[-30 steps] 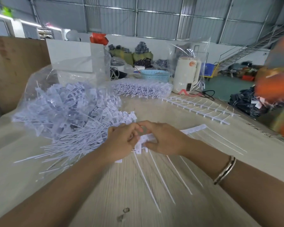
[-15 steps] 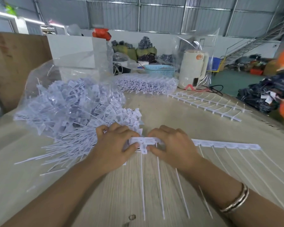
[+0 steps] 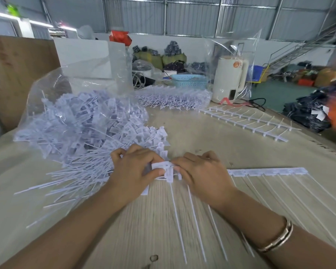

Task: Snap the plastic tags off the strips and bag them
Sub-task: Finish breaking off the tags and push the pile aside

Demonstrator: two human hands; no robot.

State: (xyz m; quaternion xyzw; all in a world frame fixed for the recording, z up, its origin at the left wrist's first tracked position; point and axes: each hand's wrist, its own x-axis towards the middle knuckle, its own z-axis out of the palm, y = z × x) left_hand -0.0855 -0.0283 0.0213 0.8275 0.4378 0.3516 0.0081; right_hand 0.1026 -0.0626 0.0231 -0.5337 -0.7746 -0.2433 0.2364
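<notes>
While left hand [image 3: 133, 168] pinches end tag [image 3: 168, 171], right hand [image 3: 200, 171] pinches strip [image 3: 268, 171] beside it; strip runs toward three o'clock, bag [image 3: 70, 117] at ten.

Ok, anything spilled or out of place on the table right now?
Yes: the loose tags spill out of the clear plastic bag onto the table, tails fanning toward the left hand. Otherwise both hands, the right hand included, pinch the strip normally, and a bare frame lies beyond.
</notes>
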